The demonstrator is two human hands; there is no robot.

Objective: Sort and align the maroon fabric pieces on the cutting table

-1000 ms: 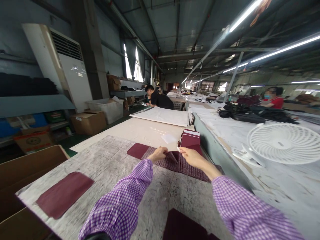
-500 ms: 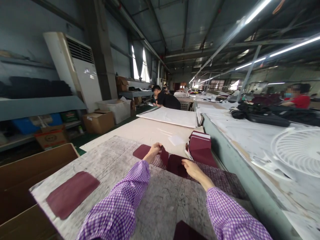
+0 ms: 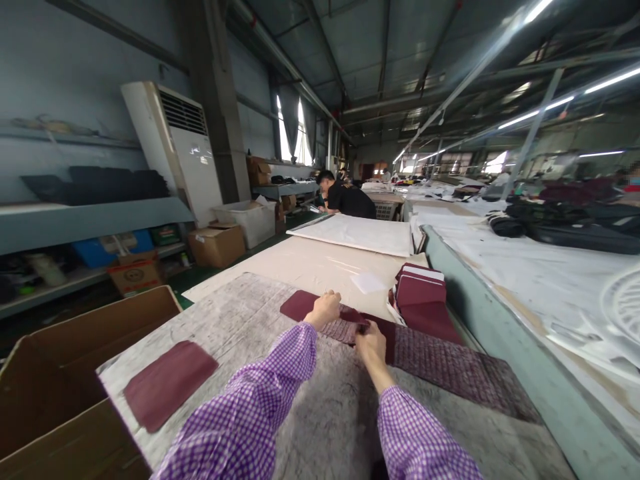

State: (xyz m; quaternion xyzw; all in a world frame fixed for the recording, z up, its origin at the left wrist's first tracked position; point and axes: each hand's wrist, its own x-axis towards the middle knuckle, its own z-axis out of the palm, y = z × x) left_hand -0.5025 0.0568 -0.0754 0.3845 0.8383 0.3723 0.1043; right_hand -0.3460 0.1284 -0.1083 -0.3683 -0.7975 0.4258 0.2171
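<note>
My left hand (image 3: 326, 309) is closed in a pinch on a small maroon fabric piece (image 3: 353, 316), slightly raised and folded. At that piece's right end, my right hand (image 3: 372, 343) pinches it too, fingertips partly hidden. Left of my left hand, another maroon fabric piece (image 3: 297, 304) lies flat. A patterned maroon-and-grey strip (image 3: 460, 365) runs from beneath my hands to the right. Further left, a separate maroon fabric piece (image 3: 171, 384) rests on the grey, streaked board (image 3: 240, 300).
Behind my right hand stands a stack of maroon pieces (image 3: 421, 285) with white layers. A white sheet (image 3: 368, 283) lies on the cream surface (image 3: 280, 264). An open cardboard box (image 3: 90, 333) is at left, a white fan (image 3: 623, 293) at right. A person in black (image 3: 350, 200) leans over further back.
My right hand has moved left toward my left hand and taken hold of the fabric piece's end. The view has turned slightly right-to-left, shifting the surroundings rightward.
</note>
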